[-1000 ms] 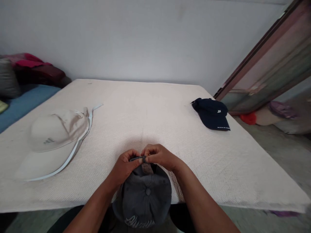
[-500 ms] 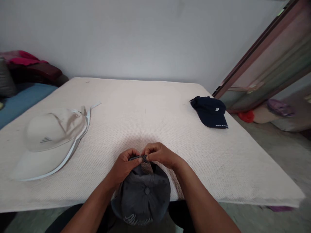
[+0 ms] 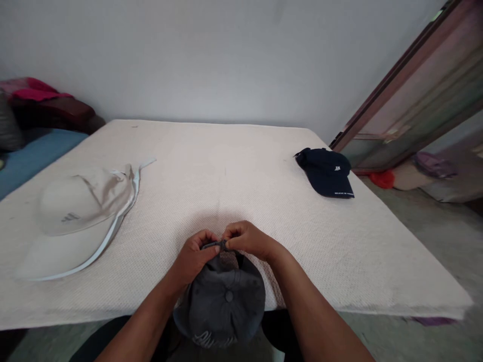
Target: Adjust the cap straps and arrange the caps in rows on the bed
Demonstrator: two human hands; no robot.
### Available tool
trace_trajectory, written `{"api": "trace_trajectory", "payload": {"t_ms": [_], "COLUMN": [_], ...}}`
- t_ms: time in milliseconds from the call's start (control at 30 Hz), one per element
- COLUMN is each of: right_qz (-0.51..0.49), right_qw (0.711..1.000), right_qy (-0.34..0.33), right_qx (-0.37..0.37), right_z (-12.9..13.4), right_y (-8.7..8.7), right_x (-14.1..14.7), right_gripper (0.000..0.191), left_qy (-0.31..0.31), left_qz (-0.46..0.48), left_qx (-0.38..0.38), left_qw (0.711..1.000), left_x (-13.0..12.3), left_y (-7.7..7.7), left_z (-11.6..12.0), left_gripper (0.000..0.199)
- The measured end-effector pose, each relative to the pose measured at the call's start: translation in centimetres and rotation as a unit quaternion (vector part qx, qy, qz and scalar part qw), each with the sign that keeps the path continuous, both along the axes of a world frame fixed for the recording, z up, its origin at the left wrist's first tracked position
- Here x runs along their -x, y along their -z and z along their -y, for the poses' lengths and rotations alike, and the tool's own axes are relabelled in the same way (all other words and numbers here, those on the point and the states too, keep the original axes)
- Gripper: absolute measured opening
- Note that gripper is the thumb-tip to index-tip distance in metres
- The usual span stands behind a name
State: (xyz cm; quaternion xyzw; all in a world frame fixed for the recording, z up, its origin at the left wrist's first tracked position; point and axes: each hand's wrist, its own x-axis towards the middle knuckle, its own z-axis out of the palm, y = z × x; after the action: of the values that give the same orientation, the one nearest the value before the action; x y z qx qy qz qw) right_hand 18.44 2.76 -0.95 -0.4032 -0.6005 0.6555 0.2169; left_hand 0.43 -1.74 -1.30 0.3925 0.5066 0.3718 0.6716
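Observation:
A dark grey baseball cap [image 3: 228, 306] is at the table's front edge, its back strap away from me and its embroidered front towards me. My left hand [image 3: 196, 254] pinches the left part of the strap between thumb and fingers. Close beside it, my right hand [image 3: 245, 239] pinches the strap from the right. The fingers cover most of the fastening. A beige cap [image 3: 75, 216] with a white-edged brim lies on the left of the table. On the right side lies a navy cap [image 3: 324, 171] with small white lettering.
The table [image 3: 226, 151] wears a pale textured cover and stands against a grey wall. A blue surface [image 3: 41, 156] with pink cloth behind it is at left. To the right are a framed door [image 3: 407, 100] and a red item [image 3: 382, 179] on the floor.
Almost nothing differs. The view has shifted very slightly, and both hands keep their pinch on the grey cap's strap.

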Motion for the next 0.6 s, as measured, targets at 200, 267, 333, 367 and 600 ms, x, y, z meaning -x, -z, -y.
{"api": "trace_trajectory", "payload": {"t_ms": [200,267,333,367,600], "right_qz": [0.018,0.01,0.0,-0.006,-0.06], "right_qw": [1.0,1.0,1.0,1.0,0.994], "right_qy": [0.008,0.008,0.008,0.01,0.025], "right_qx": [-0.006,-0.005,0.001,0.007,0.087], "right_z": [0.01,-0.03,-0.06,-0.06,0.18], "right_y": [-0.01,0.19,0.4,0.48,0.38], "right_x": [0.11,0.13,0.13,0.13,0.25], "right_gripper": [0.006,0.007,0.007,0.007,0.01], "left_qy": [-0.005,-0.001,0.0,0.0,0.01], "left_qz": [-0.019,-0.036,-0.053,-0.062,-0.095], "left_qx": [-0.042,-0.041,-0.046,-0.051,-0.1], "left_qw": [0.999,0.999,0.998,0.997,0.99], "left_x": [-0.01,0.03,0.05,0.06,0.06], "left_y": [0.23,0.18,0.07,0.01,-0.15], "left_z": [-0.08,-0.12,-0.15,-0.15,-0.05], "left_gripper": [0.015,0.015,0.015,0.015,0.012]}}
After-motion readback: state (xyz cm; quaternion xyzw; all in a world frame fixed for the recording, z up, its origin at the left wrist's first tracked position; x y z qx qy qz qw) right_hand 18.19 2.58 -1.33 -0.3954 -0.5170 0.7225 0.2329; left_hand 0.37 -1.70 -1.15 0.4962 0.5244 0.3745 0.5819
